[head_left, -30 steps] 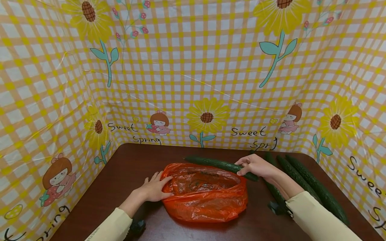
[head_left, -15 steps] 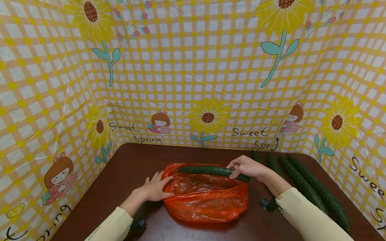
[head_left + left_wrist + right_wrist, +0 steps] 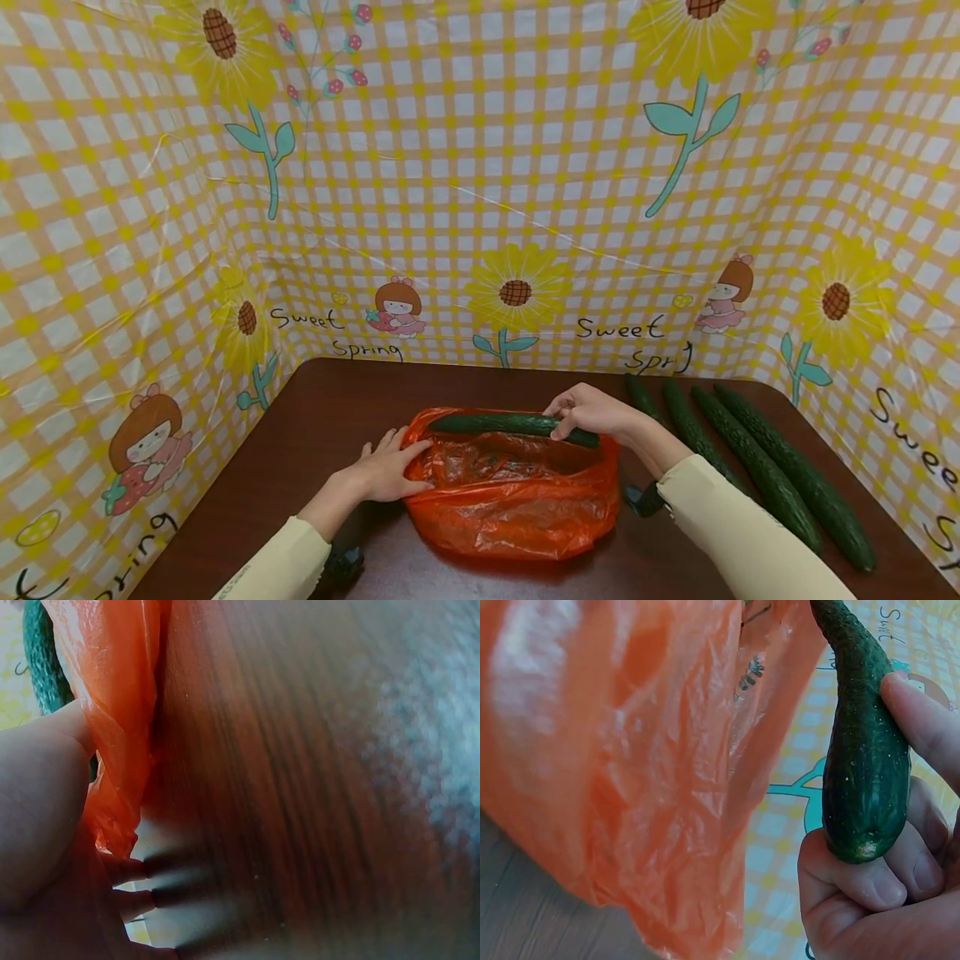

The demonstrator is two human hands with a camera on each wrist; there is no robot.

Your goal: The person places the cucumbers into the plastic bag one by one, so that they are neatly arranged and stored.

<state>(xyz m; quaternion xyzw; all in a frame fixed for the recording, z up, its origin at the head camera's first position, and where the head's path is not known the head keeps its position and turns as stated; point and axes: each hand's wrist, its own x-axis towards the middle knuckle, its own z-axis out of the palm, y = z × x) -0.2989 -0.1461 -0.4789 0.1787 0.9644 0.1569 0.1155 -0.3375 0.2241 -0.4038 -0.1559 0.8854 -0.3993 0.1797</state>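
A red plastic bag stands on the dark table with its mouth facing up. At its left rim rests my left hand, fingers spread and fairly straight; the left wrist view shows the thumb over the bag's edge and fingertips near the tabletop. My right hand pinches a long green cucumber near its right end. The cucumber lies level across the back of the bag's mouth, and in the right wrist view its blunt end shows between thumb and fingers. What lies deep inside the bag is unclear.
Several more cucumbers lie side by side on the right of the table. A checked cloth with printed sunflowers rises around the back and sides. Dark wrist devices sit under the sleeves.
My right hand has carried the cucumber left and slightly down, from behind the bag's back rim to within its mouth. The left hand has stayed at the rim.
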